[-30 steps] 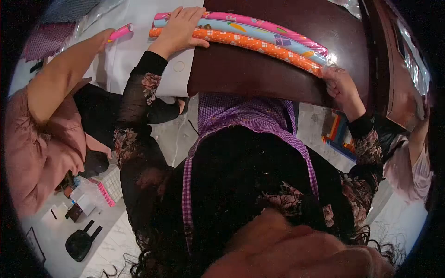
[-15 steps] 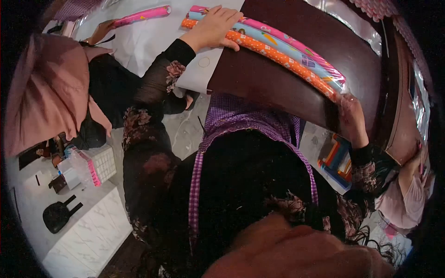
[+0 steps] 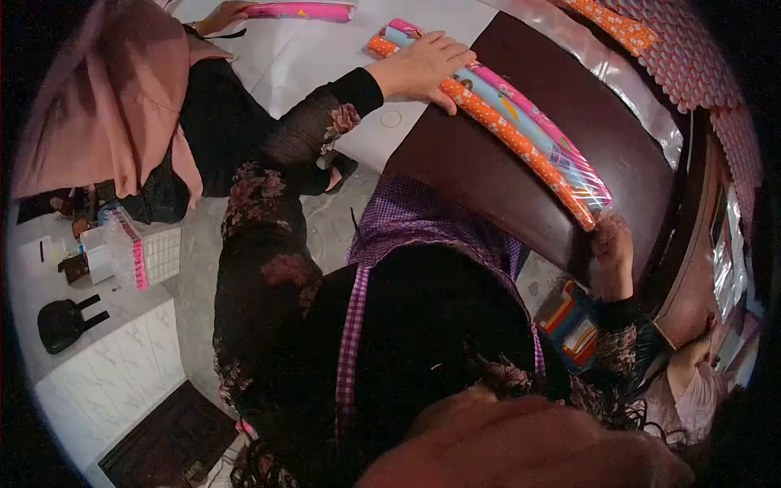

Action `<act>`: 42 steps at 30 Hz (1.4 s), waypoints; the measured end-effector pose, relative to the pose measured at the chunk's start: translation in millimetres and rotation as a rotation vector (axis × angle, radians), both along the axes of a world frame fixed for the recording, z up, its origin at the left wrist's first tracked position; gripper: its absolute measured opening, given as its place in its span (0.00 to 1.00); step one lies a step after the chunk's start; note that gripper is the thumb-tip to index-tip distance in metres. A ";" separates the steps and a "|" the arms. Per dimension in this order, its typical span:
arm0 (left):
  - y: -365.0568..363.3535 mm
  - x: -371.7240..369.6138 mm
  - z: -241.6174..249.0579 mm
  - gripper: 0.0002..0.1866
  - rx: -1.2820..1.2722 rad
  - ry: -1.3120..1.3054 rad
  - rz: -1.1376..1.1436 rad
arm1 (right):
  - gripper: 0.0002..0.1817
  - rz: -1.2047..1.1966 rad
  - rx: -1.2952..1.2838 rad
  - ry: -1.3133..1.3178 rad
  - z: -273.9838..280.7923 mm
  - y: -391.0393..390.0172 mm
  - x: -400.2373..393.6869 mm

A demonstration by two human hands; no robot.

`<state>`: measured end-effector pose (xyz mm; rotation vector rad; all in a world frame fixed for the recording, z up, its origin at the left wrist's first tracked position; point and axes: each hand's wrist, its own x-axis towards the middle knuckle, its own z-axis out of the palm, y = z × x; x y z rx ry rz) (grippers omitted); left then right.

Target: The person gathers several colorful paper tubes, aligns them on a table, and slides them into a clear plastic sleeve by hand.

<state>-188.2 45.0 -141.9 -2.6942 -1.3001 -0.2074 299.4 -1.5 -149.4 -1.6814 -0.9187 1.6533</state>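
Observation:
Three patterned wrapping paper rolls lie side by side across the table: an orange roll (image 3: 521, 146), a light blue roll (image 3: 503, 102) and a pink roll (image 3: 538, 115). Shiny clear plastic covers their right end. My left hand (image 3: 427, 69) rests over the bundle near its left end, fingers across the top and thumb on the near side. At the right end my right hand (image 3: 614, 248) is closed on the gathered clear plastic; some of its fingers are hidden. A thin ring, like a rubber band (image 3: 382, 119), lies on a white sheet (image 3: 285, 61) by my left wrist.
Beneath everything is a dark brown table (image 3: 455, 154). Clear plastic film (image 3: 606, 65) runs along its far side. At left, another person's hand (image 3: 224, 16) holds a pink roll (image 3: 305, 10). Another person's arm (image 3: 691, 358) shows at right. A white basket (image 3: 159, 254) stands at left.
The view has shifted, so the table and rolls appear further right and lower. Both hands keep their places on the bundle.

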 end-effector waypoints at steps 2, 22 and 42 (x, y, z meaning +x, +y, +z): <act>0.5 -0.9 -2.1 0.55 0.006 -0.017 -0.013 | 0.07 -0.006 -0.023 -0.011 1.0 1.8 -2.1; 14.2 -1.2 -15.1 0.54 0.018 -0.084 -0.116 | 0.08 -0.024 -0.031 0.136 43.4 -18.7 -34.4; 12.6 29.2 -4.3 0.54 -0.069 -0.002 -0.078 | 0.19 -0.168 0.144 -0.097 -13.9 -21.2 89.3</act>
